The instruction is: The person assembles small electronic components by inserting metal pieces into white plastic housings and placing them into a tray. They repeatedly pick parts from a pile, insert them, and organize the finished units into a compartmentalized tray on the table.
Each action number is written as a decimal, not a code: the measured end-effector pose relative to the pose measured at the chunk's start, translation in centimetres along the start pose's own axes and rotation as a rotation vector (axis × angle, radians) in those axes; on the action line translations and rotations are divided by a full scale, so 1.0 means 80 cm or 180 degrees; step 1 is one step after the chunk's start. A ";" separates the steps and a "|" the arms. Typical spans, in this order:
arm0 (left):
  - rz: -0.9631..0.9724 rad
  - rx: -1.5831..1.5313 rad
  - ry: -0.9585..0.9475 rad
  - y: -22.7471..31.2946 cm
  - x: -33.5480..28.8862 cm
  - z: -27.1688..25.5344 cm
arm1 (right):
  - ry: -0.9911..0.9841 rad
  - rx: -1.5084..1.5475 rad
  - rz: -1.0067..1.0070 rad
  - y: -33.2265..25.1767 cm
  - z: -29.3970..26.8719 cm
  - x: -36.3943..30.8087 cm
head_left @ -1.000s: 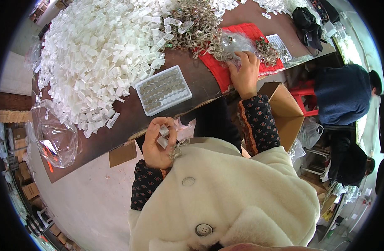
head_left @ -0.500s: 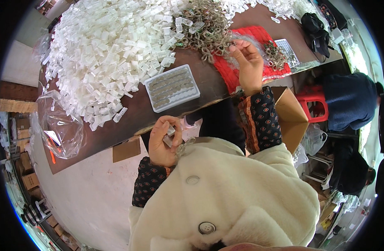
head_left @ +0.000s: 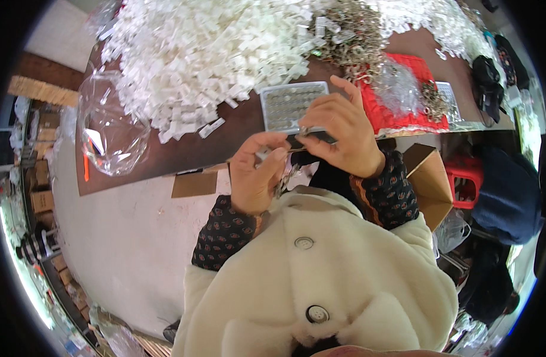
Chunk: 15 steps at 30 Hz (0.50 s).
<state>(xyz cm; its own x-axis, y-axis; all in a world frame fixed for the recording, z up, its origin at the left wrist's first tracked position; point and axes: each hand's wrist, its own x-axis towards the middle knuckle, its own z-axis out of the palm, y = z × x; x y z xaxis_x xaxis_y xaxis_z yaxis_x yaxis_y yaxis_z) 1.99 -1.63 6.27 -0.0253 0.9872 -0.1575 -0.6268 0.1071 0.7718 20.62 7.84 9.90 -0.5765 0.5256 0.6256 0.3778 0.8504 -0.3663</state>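
My left hand [head_left: 258, 175] is closed in front of my chest. Shiny silvery-clear pieces [head_left: 287, 177] show beside its fingers, but their kind is hard to tell. Close by on the right, my right hand [head_left: 339, 128] pinches a small silvery piece [head_left: 305, 130] between thumb and forefinger, its other fingers curled or raised. Just beyond both hands, a white tray [head_left: 264, 111] on the table holds rows of small greyish round pieces. The right hand partly covers the tray's right side.
A big heap of clear plastic boxes [head_left: 195, 53] covers the table's left; a tangle of greyish rings [head_left: 350, 38] lies right of it. A red cloth [head_left: 392, 116] bears plastic film. A clear bag [head_left: 121, 140] sits at the left edge. A cardboard box [head_left: 430, 184] and red stool [head_left: 464, 178] stand right, near another person [head_left: 505, 196].
My right hand has come back from the ring tangle toward my left hand and now pinches a small piece. My left hand has risen slightly. The whole view has shifted.
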 end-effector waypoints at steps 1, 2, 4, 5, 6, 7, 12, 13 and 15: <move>0.0107 0.0247 0.0018 0.002 0.001 0.001 | 0.0039 -0.0034 -0.0132 -0.010 0.006 0.002; 0.0237 0.0472 0.0035 0.004 0.001 0.001 | -0.0006 -0.0087 -0.0193 -0.018 0.010 0.003; 0.0305 0.0777 0.0109 0.006 0.002 -0.001 | -0.0083 -0.0199 -0.0257 -0.028 0.017 0.003; 0.0292 0.0828 0.0161 0.007 0.002 -0.004 | -0.0028 -0.0074 -0.0232 -0.030 0.020 0.003; 0.0273 0.0859 0.0214 0.008 0.002 -0.006 | -0.0014 0.0045 -0.0172 -0.032 0.025 0.002; 0.0205 0.0911 0.0279 0.008 0.000 -0.009 | 0.0028 0.0168 -0.0130 -0.034 0.029 0.001; -0.0056 0.0053 0.0251 0.012 -0.005 -0.028 | 0.0235 0.0492 0.0131 -0.045 0.046 -0.009; 0.0071 0.0558 0.0466 0.015 -0.008 -0.034 | 0.0227 0.0555 0.0285 -0.049 0.047 -0.012; 0.1207 0.2418 0.0883 0.023 -0.001 -0.051 | 0.0212 0.0747 0.0637 -0.054 0.048 -0.015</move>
<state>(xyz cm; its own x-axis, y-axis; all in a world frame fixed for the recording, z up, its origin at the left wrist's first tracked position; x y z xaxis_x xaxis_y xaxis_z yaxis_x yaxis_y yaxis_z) -2.37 -1.96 5.19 -0.3754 0.9185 0.1241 0.1446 -0.0742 0.9867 16.92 3.65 8.09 -0.4558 0.6869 0.5660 0.2970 0.7169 -0.6307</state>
